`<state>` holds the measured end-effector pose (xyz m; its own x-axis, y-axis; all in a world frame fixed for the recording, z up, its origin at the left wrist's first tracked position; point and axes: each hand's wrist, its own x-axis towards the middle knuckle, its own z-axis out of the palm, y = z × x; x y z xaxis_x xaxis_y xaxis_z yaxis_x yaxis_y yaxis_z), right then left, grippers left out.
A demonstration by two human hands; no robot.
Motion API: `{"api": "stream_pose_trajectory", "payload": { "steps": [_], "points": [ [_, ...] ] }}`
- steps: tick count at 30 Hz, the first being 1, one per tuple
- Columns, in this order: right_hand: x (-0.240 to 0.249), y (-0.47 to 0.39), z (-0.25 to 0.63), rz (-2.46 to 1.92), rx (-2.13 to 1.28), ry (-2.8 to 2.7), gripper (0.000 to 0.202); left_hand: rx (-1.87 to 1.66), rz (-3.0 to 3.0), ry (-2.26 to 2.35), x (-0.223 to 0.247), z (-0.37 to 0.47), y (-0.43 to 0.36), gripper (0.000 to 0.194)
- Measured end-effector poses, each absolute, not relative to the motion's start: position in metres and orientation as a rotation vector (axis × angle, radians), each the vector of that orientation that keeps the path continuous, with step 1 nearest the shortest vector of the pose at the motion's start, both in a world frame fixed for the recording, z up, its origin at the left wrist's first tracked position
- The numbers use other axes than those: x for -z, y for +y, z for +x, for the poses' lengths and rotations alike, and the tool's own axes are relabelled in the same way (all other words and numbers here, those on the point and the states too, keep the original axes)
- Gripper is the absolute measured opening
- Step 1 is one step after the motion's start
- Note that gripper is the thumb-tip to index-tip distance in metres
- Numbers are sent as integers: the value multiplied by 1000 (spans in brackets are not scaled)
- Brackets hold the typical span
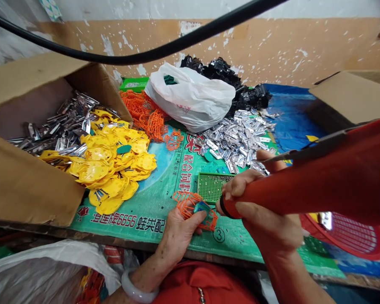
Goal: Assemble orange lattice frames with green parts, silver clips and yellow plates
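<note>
passage: between yellow pile [114, 158] and orange frame [189, 200] | block beyond: green tray [209, 189]

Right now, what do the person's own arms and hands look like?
Each grip is a bare human hand, the left grip and the right grip alike, with no glove. A pale, smooth, rounded bangle circles the left wrist; none shows on the right. Both forearms are bare as far as they show, with no sleeves in view. No cables or markings are attached to either arm.
</note>
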<state>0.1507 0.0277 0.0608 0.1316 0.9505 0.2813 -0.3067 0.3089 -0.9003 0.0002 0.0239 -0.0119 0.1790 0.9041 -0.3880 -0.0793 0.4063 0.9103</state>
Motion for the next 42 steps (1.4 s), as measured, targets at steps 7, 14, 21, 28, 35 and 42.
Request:
{"api": "stream_pose_trajectory", "payload": {
  "steps": [7,14,21,28,35,42],
  "points": [
    [-56,27,151,-880,-1053,-1057,14,-863,904,1199,6,3,23,30],
    [-57,27,150,-936,-1008,-1049,12,-842,926,1238,-1,5,23,24],
    [-56,28,148,-965,-978,-1038,12,-905,849,1239,-3,7,23,25],
    [-57,29,146,-968,-979,-1032,12,-892,925,1234,-4,7,22,26],
    [-60,27,144,-945,-971,-1025,15,-866,916,1169,5,5,20,28],
    [-62,26,144,-938,-952,-1015,13,-899,586,1008,13,6,18,32]
  ]
}}
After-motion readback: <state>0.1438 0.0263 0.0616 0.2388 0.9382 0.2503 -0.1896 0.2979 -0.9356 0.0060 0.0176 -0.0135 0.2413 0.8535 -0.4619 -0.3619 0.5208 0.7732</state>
